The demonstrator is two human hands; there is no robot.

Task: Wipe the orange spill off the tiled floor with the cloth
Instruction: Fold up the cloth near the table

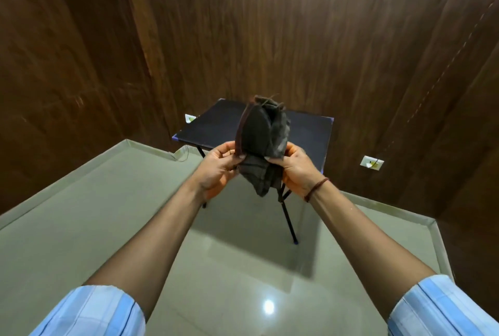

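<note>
As the cloth (260, 133) is pinched between left hand (216, 171) and right hand (295, 171) (both curled on it), it is judged light, limp, best gripped bunched.

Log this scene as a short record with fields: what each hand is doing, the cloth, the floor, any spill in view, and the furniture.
cloth: dark, bunched, held up in the air
left hand: grips the cloth's left edge
right hand: grips the cloth's right side
floor: pale glossy tiles
spill: no orange spill in view
table: small, dark top, thin legs, standing beyond the cloth
walls: dark wood panelling
</note>
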